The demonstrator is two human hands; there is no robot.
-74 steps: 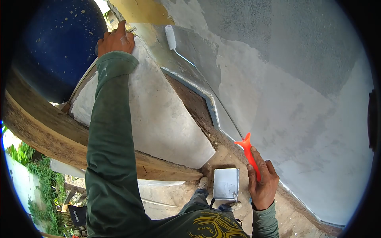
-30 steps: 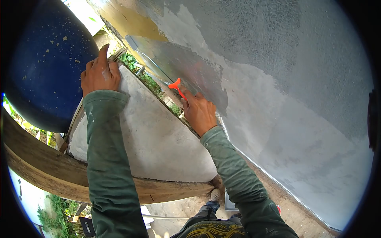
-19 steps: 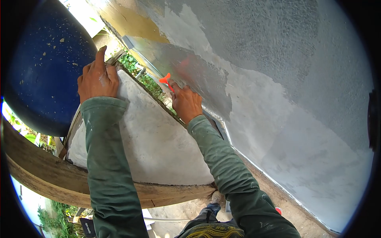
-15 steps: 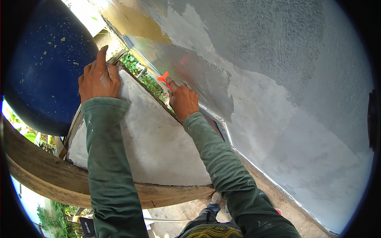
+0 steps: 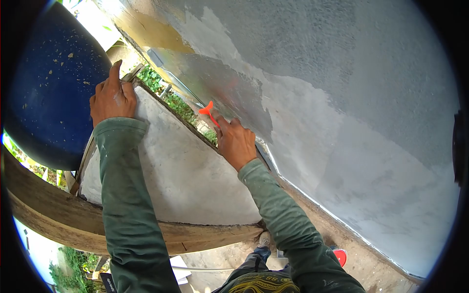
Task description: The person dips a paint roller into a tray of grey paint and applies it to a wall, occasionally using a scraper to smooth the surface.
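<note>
My right hand (image 5: 237, 141) is closed around the orange handle (image 5: 208, 108) of a tool that looks like a small paint roller. From the handle a thin rod runs up along the wall edge to a grey head (image 5: 155, 57). Beside it, the grey plastered wall (image 5: 322, 127) has a darker, shiny, wet-looking patch (image 5: 229, 93). My left hand (image 5: 113, 100) grips the upper corner of a pale plastered slab (image 5: 171, 166), its index finger stretched out. Its other fingertips are partly hidden over the edge.
A large blue rounded container (image 5: 53, 93) stands at the left. A thick wooden beam (image 5: 205, 238) runs along the slab's near side. Green plants (image 5: 181, 107) show through the gap between slab and wall. A red round object (image 5: 340, 256) lies low by my right sleeve.
My right hand has moved down and right along the wall edge, drawing the orange-handled roller with it. My left hand stays at the slab's corner. The view has shifted slightly.
</note>
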